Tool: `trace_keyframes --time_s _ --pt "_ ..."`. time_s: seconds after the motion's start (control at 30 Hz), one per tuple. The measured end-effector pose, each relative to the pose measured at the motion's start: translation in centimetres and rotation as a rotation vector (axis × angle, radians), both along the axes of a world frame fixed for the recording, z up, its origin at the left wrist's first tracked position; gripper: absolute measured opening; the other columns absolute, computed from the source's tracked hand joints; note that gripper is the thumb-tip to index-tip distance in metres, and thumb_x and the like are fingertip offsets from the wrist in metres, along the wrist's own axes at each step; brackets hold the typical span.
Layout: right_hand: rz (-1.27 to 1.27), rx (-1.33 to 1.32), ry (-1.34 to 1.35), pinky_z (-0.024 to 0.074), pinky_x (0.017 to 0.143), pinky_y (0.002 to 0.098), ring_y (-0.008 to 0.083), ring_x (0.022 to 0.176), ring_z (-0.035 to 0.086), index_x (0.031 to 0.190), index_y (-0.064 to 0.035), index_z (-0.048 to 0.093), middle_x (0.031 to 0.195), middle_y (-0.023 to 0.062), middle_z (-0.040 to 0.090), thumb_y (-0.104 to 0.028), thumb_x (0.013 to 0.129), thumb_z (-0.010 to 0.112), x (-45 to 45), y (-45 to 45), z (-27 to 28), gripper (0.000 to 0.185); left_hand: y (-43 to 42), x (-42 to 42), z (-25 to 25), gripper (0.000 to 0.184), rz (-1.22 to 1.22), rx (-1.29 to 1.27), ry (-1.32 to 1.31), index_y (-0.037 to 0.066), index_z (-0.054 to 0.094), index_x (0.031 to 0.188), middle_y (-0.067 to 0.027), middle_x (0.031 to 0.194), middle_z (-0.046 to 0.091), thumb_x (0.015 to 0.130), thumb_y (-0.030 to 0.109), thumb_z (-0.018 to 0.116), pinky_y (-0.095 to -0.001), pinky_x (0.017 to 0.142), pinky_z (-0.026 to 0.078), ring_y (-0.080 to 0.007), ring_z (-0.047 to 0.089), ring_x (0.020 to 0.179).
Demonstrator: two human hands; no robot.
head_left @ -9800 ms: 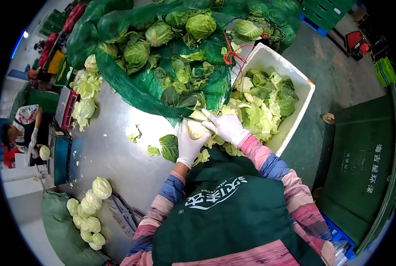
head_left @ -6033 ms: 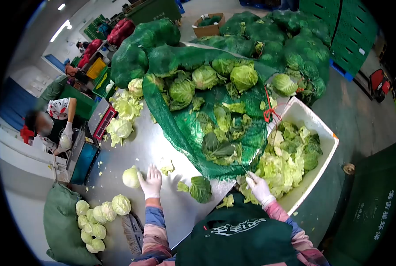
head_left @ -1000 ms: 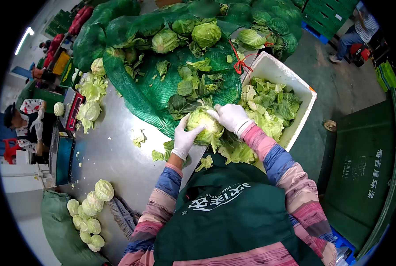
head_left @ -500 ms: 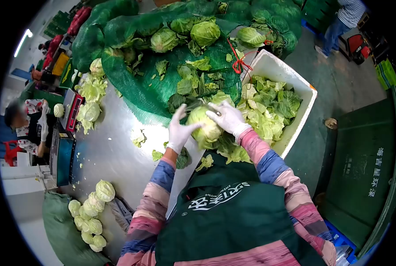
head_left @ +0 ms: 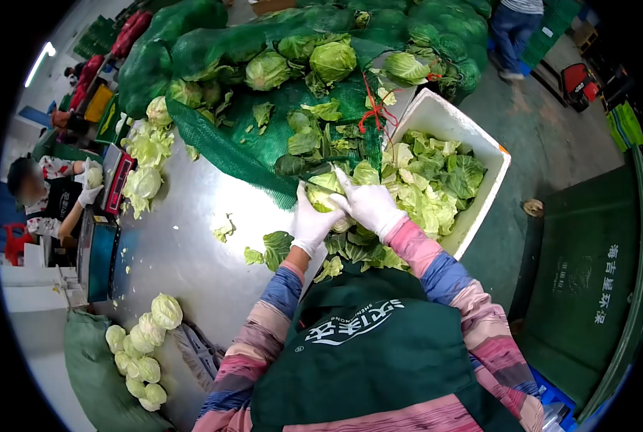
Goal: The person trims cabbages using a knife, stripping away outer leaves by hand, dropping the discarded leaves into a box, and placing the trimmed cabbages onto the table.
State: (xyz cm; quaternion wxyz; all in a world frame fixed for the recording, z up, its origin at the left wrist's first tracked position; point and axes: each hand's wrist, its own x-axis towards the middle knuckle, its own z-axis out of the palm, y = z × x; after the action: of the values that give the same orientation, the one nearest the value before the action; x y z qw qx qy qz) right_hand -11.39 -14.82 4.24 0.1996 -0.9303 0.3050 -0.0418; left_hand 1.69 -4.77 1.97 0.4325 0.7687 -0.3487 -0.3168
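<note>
In front of my apron a pale green cabbage [head_left: 324, 191] sits between my two gloved hands. My left hand [head_left: 313, 225] is wrapped round its near left side. My right hand [head_left: 370, 207] presses against its right side, index finger pointing up along it and the other fingers curled. A thin dark edge shows near the right fingertips; what it is I cannot make out. Loose outer leaves [head_left: 357, 248] lie under and beside the cabbage. Just right of my right hand stands a white foam box [head_left: 488, 189] full of torn leaves [head_left: 429, 198].
Green net sacks [head_left: 213, 54] of cabbages line the table's far side. Trimmed cabbages [head_left: 149, 331] are piled at lower left on the metal table [head_left: 192, 237]. A co-worker [head_left: 48, 194] holds a cabbage by a scale [head_left: 118, 180]. A large green bin [head_left: 588, 288] stands right.
My left hand has closed round the cabbage from an open, spread pose. The cabbage has turned and is more covered. The co-worker has lifted a cabbage; the far person has moved left.
</note>
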Motion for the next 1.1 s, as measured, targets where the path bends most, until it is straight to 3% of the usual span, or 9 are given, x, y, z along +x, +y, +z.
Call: trace_keyframes --time_s 0.1,0.23,0.3,0.47,0.57,0.63,0.7,0.97,1.1 --pt "-0.031 -0.017 0.021 0.0518 0.058 0.0467 0.0363 0.065 0.065 0.136 -0.0083 0.044 0.073 0.0171 0.067 -0.049 0.097 0.042 0.6 -1.3 -0.5 0.056 -0.1 -0.1 -1.3 0.119 -0.023 0.045 -0.141 -0.011 0.023 0.143 -0.0278 0.139 0.043 0.058 0.041 0.087 -0.0384 0.106 0.038 -0.0354 0.047 0.127" --pt "-0.241 0.076 0.077 0.0540 0.068 0.0461 0.0378 0.077 0.067 0.097 -0.0011 0.063 0.085 0.0206 0.068 -0.051 0.095 0.045 1.0 -5.9 -0.8 0.053 1.7 -0.9 -2.3 0.115 -0.150 -0.172 -0.390 -0.007 0.022 0.145 -0.0271 0.145 0.036 0.061 0.036 0.088 -0.0393 0.109 0.036 -0.0357 0.043 0.130" --pt "-0.244 0.097 0.032 0.0534 0.070 0.0467 0.0381 0.081 0.067 0.095 -0.0005 0.065 0.087 0.0213 0.068 -0.049 0.093 0.051 -0.1 -6.3 -1.8 0.050 2.2 -0.7 -0.7 0.115 -0.121 -0.191 -0.126 -0.005 0.021 0.146 -0.0253 0.143 0.038 0.061 0.032 0.089 -0.0384 0.107 0.037 -0.0331 0.045 0.129" --pt "-0.547 0.179 -0.025 0.0522 0.075 0.0439 0.0380 0.082 0.066 0.125 -0.0135 0.058 0.088 0.0204 0.069 -0.047 0.091 0.054 -3.7 -6.3 -9.4 0.048 2.5 2.9 -4.9 0.120 0.116 -0.107 0.470 -0.002 0.013 0.147 -0.0239 0.137 0.044 0.061 0.025 0.091 -0.0358 0.104 0.042 -0.0276 0.049 0.123" --pt "-0.514 0.374 -0.329 0.0517 0.073 0.0441 0.0376 0.079 0.066 0.139 -0.0175 0.047 0.087 0.0215 0.068 -0.051 0.092 0.051 -2.5 -3.6 -2.7 0.057 2.1 2.7 -3.0 0.120 0.018 -0.075 0.211 -0.004 0.016 0.145 -0.0248 0.135 0.044 0.058 0.026 0.092 -0.0362 0.103 0.042 -0.0284 0.049 0.123" --pt "-0.324 0.355 -0.179 0.0508 0.069 0.0443 0.0366 0.075 0.066 0.145 -0.0220 0.039 0.085 0.0215 0.068 -0.054 0.094 0.047 -1.8 -3.0 0.0 0.060 1.0 1.9 -0.2 0.117 -0.069 -0.099 0.099 -0.004 0.019 0.143 -0.0263 0.134 0.045 0.056 0.027 0.091 -0.0378 0.105 0.041 -0.0319 0.049 0.123" --pt "-0.109 0.083 -0.237 0.0504 0.067 0.0441 0.0359 0.076 0.065 0.142 -0.0235 0.043 0.085 0.0167 0.069 -0.050 0.097 0.042 -1.3 -2.5 -2.7 0.052 -0.2 1.5 1.4 0.113 -0.267 0.079 -0.337 -0.005 0.024 0.142 -0.0291 0.133 0.044 0.056 0.030 0.090 -0.0397 0.107 0.038 -0.0368 0.047 0.124" --pt "0.109 -0.070 -0.035 0.0496 0.057 0.0457 0.0358 0.063 0.064 0.148 -0.0151 0.031 0.076 0.0161 0.067 -0.052 0.097 0.041 -0.8 -2.8 -1.2 0.064 -0.1 2.8 -1.4 0.106 -0.197 -0.084 0.031 0.000 0.034 0.145 -0.0221 0.131 0.053 0.059 0.031 0.088 -0.0360 0.101 0.044 -0.0303 0.055 0.119" --pt "0.178 -0.058 0.105 0.0500 0.054 0.0443 0.0353 0.058 0.062 0.150 -0.0149 0.025 0.067 0.0157 0.064 -0.055 0.096 0.039 -0.5 -3.4 -0.4 0.069 0.0 2.1 0.1 0.102 -0.240 -0.020 -0.112 -0.003 0.035 0.143 -0.0193 0.122 0.060 0.062 0.025 0.089 -0.0312 0.094 0.049 -0.0211 0.062 0.107"
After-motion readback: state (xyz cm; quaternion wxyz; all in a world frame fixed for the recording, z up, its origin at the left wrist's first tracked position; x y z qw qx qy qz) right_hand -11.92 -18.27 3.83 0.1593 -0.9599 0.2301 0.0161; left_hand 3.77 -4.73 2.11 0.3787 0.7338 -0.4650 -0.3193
